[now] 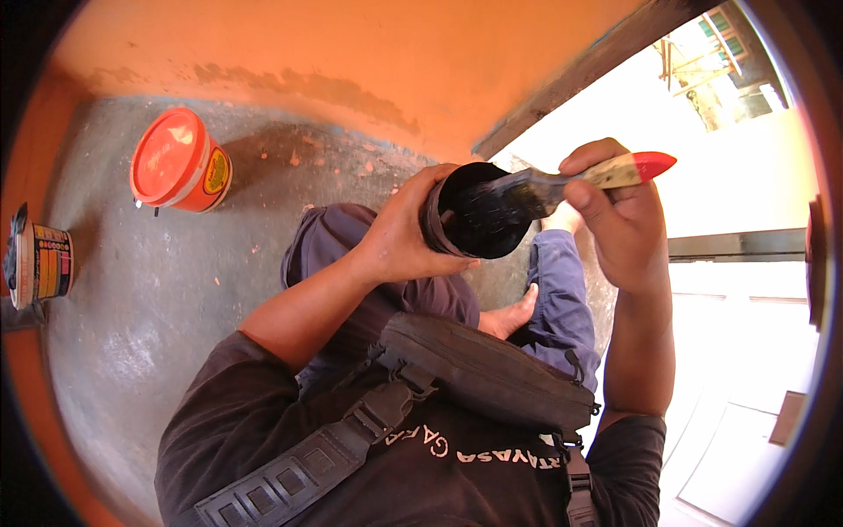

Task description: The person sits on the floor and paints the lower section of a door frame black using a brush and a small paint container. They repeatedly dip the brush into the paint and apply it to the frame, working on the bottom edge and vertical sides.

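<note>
My left hand (407, 226) is wrapped round the side of a dark, round paint can (483, 241), whose open mouth tilts up toward me. Black inside, it makes the paint level hard to tell. Between the thumb and fingers of my right hand (625, 211) is a paintbrush (615, 172) with a worn pale handle and a red end. The brush's dark bristles reach over the can's right rim into its mouth. Whether they touch the inner wall cannot be made out.
A bucket with an orange-red lid (172, 160) stands on the grey floor (149, 290) at the left. Farther left is a smaller labelled tub (48, 262). An orange wall (351, 53) runs behind, with a bright doorway on the right. A black bag (483, 364) hangs across my front.
</note>
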Tool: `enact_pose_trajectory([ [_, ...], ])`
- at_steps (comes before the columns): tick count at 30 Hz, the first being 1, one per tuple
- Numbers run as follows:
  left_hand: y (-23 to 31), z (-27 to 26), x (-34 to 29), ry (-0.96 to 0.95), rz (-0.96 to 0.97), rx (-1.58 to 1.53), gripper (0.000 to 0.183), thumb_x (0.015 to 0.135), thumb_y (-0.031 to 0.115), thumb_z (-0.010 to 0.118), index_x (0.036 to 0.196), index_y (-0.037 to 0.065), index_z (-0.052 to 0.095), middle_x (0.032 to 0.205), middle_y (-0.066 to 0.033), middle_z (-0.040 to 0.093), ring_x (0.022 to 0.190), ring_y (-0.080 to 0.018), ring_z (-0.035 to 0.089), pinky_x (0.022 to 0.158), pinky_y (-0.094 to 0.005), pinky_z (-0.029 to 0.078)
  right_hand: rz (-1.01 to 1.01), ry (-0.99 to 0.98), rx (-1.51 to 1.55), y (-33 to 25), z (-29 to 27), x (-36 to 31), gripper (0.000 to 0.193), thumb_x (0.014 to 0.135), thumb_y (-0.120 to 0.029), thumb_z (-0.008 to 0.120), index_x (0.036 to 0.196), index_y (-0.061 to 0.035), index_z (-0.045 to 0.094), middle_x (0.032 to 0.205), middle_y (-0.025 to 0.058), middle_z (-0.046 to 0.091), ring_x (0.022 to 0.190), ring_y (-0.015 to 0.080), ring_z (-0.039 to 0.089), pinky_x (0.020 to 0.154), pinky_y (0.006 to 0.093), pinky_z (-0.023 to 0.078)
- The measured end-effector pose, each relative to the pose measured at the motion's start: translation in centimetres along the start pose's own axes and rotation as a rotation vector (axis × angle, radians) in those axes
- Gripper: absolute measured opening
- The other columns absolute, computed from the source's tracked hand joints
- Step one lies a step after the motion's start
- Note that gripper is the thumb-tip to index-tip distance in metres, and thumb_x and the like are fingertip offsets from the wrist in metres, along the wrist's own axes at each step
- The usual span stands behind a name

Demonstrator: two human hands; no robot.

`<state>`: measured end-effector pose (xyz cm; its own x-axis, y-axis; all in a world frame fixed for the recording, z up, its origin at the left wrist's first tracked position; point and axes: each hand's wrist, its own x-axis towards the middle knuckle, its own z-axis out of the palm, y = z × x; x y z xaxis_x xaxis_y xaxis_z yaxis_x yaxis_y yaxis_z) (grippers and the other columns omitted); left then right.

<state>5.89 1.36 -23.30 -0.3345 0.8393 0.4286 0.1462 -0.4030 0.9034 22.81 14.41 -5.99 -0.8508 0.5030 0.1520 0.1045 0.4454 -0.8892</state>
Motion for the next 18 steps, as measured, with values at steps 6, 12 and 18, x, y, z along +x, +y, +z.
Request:
enact_pose_trajectory([
  [6,1.5,0.0,0.5,-0.059,-0.102,-0.094,0.096,0.059,0.017,0.093,0.142,-0.002,0.048,0.13,-0.0158,0.062,0.123,-0.0232,0.06,0.107,-0.0368,0.045,0.091,0.133,0.347,2.8,-1.7,0.3,0.022,0.108,-0.027,0.057,0.113,-0.0058,0.059,0.075,-0.0046,0.05,0.059,0.0029,0.036,0.056,0.0206,0.032],
  [12,1.7,-0.3,0.3,-0.109,-0.17,-0.161,0.098,0.059,0.019,0.094,0.142,-0.003,0.048,0.128,-0.0166,0.064,0.123,-0.0222,0.059,0.106,-0.0365,0.044,0.148,0.203,0.581,4.2,-2.1,0.0,0.027,0.107,-0.031,0.057,0.114,-0.005,0.061,0.066,-0.0044,0.047,0.057,0.0052,0.037,0.057,0.0227,0.032],
  [18,2.1,-0.4,0.3,-0.128,-0.152,-0.112,0.099,0.059,0.019,0.094,0.143,-0.003,0.047,0.129,-0.0174,0.064,0.124,-0.0236,0.059,0.108,-0.0373,0.044,0.269,0.38,0.702,4.4,-1.4,-0.7,0.029,0.108,-0.031,0.056,0.114,-0.0026,0.061,0.065,-0.0011,0.049,0.061,0.01,0.041,0.058,0.0286,0.034],
])
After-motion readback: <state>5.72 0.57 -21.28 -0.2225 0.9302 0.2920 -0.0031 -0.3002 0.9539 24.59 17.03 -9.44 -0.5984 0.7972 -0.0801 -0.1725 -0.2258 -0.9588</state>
